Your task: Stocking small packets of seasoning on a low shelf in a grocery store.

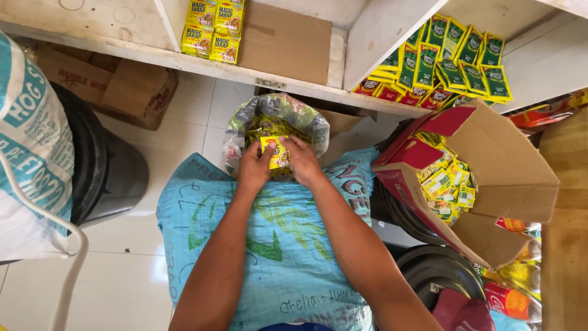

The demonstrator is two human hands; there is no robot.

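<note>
Yellow sachets (pixel 275 151) sit pinched between the fingers of both hands, left hand (pixel 254 167) and right hand (pixel 302 160) equally close, the bundle's long axis upright, above a clear plastic bag (pixel 277 122) of more sachets resting on a blue woven sack (pixel 288 245).
</note>
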